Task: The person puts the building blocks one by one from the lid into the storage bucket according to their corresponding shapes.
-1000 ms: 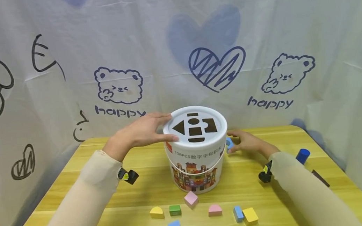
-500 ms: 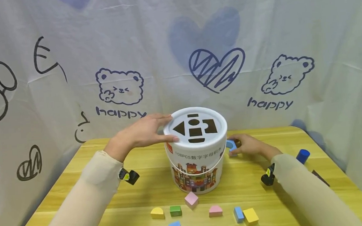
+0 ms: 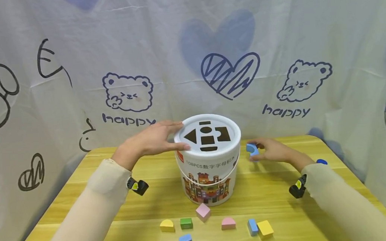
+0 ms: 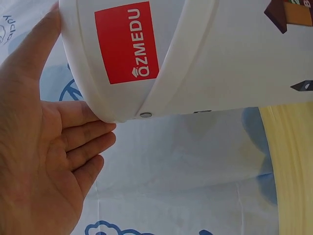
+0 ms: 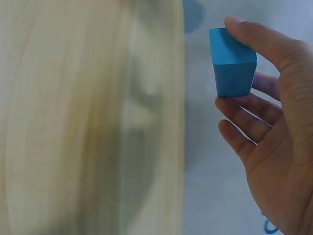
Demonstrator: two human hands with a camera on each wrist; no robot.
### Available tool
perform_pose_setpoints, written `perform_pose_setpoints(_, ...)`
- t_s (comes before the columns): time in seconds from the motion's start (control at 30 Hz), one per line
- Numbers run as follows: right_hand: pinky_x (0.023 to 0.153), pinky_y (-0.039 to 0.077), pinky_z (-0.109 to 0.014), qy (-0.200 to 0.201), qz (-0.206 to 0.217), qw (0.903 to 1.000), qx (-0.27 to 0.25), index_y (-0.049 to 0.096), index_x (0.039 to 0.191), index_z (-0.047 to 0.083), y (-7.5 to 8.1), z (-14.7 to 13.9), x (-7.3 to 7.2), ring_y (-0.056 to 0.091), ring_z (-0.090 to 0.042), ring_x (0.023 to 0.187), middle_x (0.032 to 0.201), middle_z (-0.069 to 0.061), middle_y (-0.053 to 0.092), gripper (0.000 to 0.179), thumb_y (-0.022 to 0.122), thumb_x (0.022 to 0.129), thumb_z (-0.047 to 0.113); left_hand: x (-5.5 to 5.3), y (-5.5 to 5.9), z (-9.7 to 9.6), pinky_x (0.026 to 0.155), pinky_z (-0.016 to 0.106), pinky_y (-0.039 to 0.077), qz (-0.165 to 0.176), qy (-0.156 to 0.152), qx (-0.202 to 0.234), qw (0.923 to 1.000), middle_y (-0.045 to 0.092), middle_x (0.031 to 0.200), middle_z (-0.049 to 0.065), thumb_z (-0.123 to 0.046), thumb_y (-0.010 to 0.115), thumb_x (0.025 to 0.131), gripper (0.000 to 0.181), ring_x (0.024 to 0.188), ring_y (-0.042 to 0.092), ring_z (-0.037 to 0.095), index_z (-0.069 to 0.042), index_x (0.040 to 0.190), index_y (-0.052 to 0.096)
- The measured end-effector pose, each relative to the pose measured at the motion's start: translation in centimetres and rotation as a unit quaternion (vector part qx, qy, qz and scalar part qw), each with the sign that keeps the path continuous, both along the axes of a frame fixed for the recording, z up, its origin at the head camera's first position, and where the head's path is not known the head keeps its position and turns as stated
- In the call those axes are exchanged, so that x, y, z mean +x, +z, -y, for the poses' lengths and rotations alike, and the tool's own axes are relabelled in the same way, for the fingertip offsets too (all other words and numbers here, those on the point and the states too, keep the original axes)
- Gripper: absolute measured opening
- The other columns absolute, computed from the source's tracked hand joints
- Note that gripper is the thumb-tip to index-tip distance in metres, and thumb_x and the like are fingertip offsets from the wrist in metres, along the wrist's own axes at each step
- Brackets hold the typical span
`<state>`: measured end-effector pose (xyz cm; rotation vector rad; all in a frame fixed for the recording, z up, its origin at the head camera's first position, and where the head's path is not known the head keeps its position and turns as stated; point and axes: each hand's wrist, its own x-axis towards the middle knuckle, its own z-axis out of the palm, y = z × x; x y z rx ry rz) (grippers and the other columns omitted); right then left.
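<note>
My left hand (image 3: 152, 140) rests against the left rim of a white bucket (image 3: 208, 168), its fingers fairly straight and its thumb over the lid edge. The lid (image 3: 198, 148) has several dark cut-out holes, among them a triangle, a circle and a notched rectangle. In the left wrist view the fingertips touch the rim beside a red label (image 4: 127, 41). To the right of the bucket, my right hand (image 3: 276, 151) pinches a blue arch block (image 3: 253, 151) between thumb and fingers. Seen in the right wrist view, the block (image 5: 234, 78) is held clear of the tabletop.
Several small blocks lie before the bucket: a pink cube (image 3: 203, 212), a green one (image 3: 186, 223), a yellow half-round (image 3: 167, 225), a pink half-round (image 3: 228, 223), blue pieces and a yellow block (image 3: 265, 229). A blue cylinder (image 3: 321, 162) shows partly behind the right sleeve.
My right hand has moved rightward with the blue arch block, away from the bucket's side, so more of the block shows. The left hand stays at the rim.
</note>
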<state>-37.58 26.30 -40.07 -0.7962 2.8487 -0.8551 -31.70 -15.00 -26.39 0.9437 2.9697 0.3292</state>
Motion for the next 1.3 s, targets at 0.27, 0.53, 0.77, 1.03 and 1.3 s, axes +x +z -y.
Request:
perform_pose_setpoints(0.27,0.104,0.041,-0.057,0.003,-0.014,0.9999,-0.008,0.049,0.140,0.001,2.8,-0.1,1.2,0.054,-0.038,0.119,0.132,-0.017,0.057,0.074,0.078,0.083,0.039,-0.3,0.1,-0.1,0.115,0.053,0.025,0.008,-0.010,0.013,0.9998,0.036,0.154,0.012,-0.080,0.056,0.077,0.106,0.140,0.032,0.033,-0.007,0.151,0.035)
perform_pose_setpoints(0.53,0.102,0.042,-0.058,0.002,-0.024,0.9997,-0.007,0.048,0.140,0.000,6.1,0.7,2.1,0.054,-0.040,0.119,0.131,-0.018,0.057,0.075,0.076,0.084,0.042,-0.4,0.2,0.0,0.115,0.053,0.026,0.028,-0.008,0.025,0.9993,0.035,0.155,0.012,-0.078,0.059,0.077,0.107,0.140,0.033,0.032,-0.009,0.153,0.032)
perform_pose_setpoints(0.77,0.100,0.044,-0.058,0.006,-0.052,0.9986,0.005,0.049,0.141,0.002,9.6,1.6,3.5,0.055,-0.037,0.116,0.129,-0.015,0.058,0.073,0.073,0.086,0.045,-0.6,0.3,0.0,0.115,0.052,0.025,0.027,-0.008,0.009,0.9996,0.034,0.156,0.007,-0.079,0.058,0.077,0.103,0.142,0.031,0.031,-0.011,0.152,0.036)
perform_pose_setpoints(1.03,0.096,0.047,-0.054,0.034,-0.115,0.9927,0.008,0.051,0.139,0.003,12.8,2.9,4.5,0.059,-0.029,0.109,0.120,-0.011,0.062,0.067,0.072,0.087,0.041,-0.5,0.5,-0.2,0.116,0.054,0.020,0.014,-0.014,-0.012,0.9997,0.032,0.157,0.005,-0.081,0.055,0.076,0.104,0.144,0.024,0.031,-0.011,0.151,0.037)
perform_pose_setpoints(1.3,0.095,0.048,-0.047,0.060,-0.138,0.9886,-0.003,0.054,0.136,0.007,15.0,5.5,5.7,0.057,-0.020,0.106,0.115,-0.002,0.062,0.066,0.076,0.084,0.042,-0.5,0.5,-0.1,0.116,0.056,0.019,0.012,-0.006,-0.027,0.9995,0.030,0.158,0.001,-0.084,0.051,0.075,0.105,0.145,0.022,0.032,-0.015,0.152,0.036)
